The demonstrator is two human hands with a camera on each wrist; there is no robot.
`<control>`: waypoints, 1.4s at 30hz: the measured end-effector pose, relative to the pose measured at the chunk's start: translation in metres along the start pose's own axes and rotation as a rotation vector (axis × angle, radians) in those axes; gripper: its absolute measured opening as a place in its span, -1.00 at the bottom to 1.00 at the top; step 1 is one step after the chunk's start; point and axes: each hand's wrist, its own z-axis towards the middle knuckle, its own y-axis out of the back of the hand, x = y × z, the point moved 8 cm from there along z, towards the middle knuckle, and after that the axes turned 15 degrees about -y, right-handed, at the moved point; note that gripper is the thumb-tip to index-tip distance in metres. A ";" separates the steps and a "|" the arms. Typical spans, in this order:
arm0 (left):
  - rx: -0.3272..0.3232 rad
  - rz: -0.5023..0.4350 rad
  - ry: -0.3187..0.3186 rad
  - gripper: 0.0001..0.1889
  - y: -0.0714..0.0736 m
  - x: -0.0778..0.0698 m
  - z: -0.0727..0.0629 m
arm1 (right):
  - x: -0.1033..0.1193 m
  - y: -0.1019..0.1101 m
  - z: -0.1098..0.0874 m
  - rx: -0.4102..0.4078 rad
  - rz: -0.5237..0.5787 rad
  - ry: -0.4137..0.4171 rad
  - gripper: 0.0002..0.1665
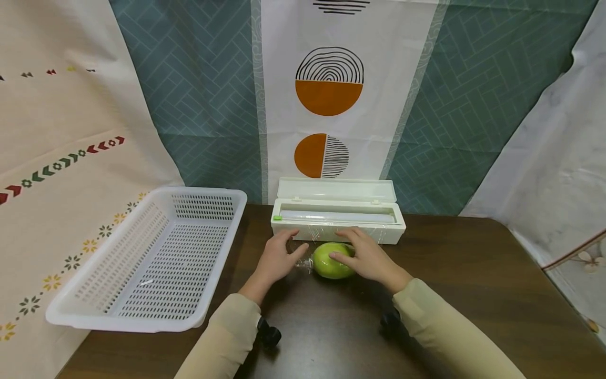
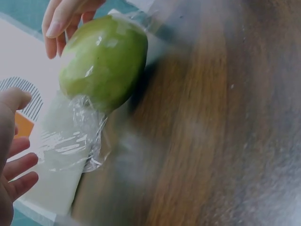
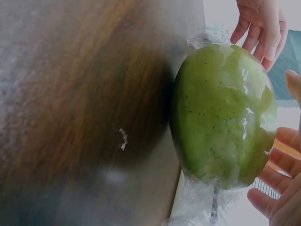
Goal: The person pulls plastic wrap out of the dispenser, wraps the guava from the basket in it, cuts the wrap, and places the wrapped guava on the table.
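Observation:
An oval green fruit [image 1: 333,261], mango-like in shape, lies on the table wrapped in clear cling film. Loose film [image 2: 87,134] bunches out at its left end, and more film [image 3: 207,35] shows crumpled there in the right wrist view. My left hand [image 1: 276,258] hovers just left of that end, fingers spread and holding nothing. My right hand [image 1: 366,258] reaches over the fruit's right side, its thumb overlapping the fruit and its fingers loosely bent. In the right wrist view the right fingers [image 3: 277,181] lie relaxed right beside the fruit's skin.
Behind the fruit stands a white cling film dispenser [image 1: 338,233], lid raised, with a roll inside and a green slider [image 1: 277,217] at its left. A white perforated basket [image 1: 222,263] sits on the left with a small white piece in it. Patterned cloth hangs behind.

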 end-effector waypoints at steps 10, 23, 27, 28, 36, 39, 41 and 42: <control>-0.180 0.013 0.045 -0.64 0.020 0.015 0.002 | 0.008 -0.003 0.005 0.008 0.008 0.023 -0.35; -0.279 0.016 0.083 -0.65 0.029 0.022 0.001 | 0.020 -0.009 0.005 -0.006 -0.028 0.076 -0.40; -0.325 0.026 0.081 -0.67 0.037 0.027 0.007 | 0.029 -0.008 0.011 -0.017 -0.024 0.096 -0.41; -0.335 0.023 0.082 -0.67 0.038 0.028 0.008 | 0.031 -0.008 0.012 -0.018 -0.026 0.101 -0.41; -0.346 -0.017 0.151 -0.66 0.044 0.047 0.016 | 0.044 -0.013 0.019 0.015 -0.049 0.107 -0.41; -0.356 -0.040 0.189 -0.65 0.047 0.053 0.020 | 0.047 -0.016 0.022 0.037 -0.051 0.106 -0.41; -0.360 -0.051 0.218 -0.65 0.048 0.057 0.022 | 0.049 -0.016 0.024 0.049 -0.047 0.100 -0.40; -0.360 -0.055 0.229 -0.65 0.049 0.059 0.024 | 0.050 -0.017 0.025 0.054 -0.044 0.095 -0.40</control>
